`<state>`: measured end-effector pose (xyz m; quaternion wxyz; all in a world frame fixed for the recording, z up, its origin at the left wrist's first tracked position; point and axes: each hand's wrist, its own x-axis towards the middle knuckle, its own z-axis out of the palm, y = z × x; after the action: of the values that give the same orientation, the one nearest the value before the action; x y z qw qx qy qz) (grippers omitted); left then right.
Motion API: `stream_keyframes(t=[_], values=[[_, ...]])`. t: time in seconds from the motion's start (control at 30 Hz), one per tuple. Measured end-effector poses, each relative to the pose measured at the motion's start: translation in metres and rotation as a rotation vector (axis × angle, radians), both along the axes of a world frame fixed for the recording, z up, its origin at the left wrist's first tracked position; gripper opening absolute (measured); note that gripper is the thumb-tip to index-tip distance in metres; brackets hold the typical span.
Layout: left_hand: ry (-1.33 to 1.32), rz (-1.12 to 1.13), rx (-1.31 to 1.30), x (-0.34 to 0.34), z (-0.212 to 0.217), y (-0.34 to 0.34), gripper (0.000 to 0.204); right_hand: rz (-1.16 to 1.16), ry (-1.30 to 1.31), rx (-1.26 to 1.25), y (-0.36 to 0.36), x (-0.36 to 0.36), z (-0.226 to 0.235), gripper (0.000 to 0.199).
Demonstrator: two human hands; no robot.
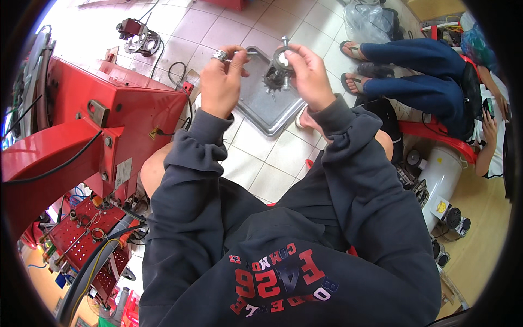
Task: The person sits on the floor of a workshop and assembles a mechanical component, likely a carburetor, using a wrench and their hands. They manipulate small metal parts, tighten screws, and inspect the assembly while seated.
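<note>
Over a grey rectangular tray (270, 129) on the floor, both of my hands are raised. My right hand (313, 79) is closed on a metal mechanical part (278, 75) with a round ring at the top, a toothed gear at its lower end and a bolt (285, 41) sticking up. In my left hand (220, 84), thumb and fingers pinch a thin metal pin or bolt (251, 53), its tip pointing toward the part. A shiny metal piece (219, 55) shows at the left fingers; whether it is a ring or a bolt head is unclear. The hands are apart.
A large red machine (139, 117) stands close on my left, with a red perforated cart (81, 229) below it. Another metal assembly (143, 43) lies on the tiles at far left. A seated person's legs (414, 68) and a white cylindrical tank (440, 177) are at right.
</note>
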<state>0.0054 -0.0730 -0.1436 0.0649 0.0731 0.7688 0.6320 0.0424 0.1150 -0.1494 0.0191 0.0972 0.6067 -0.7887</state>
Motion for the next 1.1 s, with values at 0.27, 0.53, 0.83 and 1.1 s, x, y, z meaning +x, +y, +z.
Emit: stream_keyframes(t=[0.27,0.53,0.83,1.1], values=[[-0.205,-0.166,0.034,-0.013,-0.047,-0.006,0.019,-0.140,-0.045,0.143,0.020,-0.006,0.007,0.027],[-0.612,-0.105,-0.247,0.039,-0.264,-0.002,0.021,-0.145,-0.064,0.089,0.025,-0.015,0.018,0.026],[-0.950,0.220,-0.012,0.086,-0.294,0.053,0.025,-0.171,-0.057,0.075,0.049,0.001,0.018,0.027],[-0.782,-0.078,0.103,-0.004,-0.140,0.032,0.029,-0.056,-0.033,0.172,0.044,0.002,0.005,0.030]])
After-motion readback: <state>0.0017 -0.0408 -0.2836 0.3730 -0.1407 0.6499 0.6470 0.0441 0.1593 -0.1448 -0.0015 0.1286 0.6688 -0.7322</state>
